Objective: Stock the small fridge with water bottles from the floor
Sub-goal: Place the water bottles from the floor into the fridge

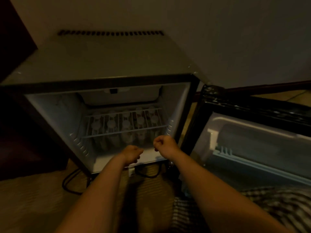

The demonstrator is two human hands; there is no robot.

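The small fridge (104, 64) stands open in front of me, its door (252, 132) swung out to the right. Several water bottles (126, 123) with pale caps stand below the wire shelf (124, 130), filling the lower compartment. My left hand (132, 154) hovers at the front lip of the fridge floor, fingers curled with nothing in them. My right hand (164, 143) is just right of it at the opening, also curled and holding nothing.
A black power cable (70, 184) loops on the carpet under the fridge's front edge. Dark wooden furniture (25, 132) flanks the fridge on the left. A checked cloth (269, 207) covers my leg at lower right. The door's inner rack (244, 158) is pale blue.
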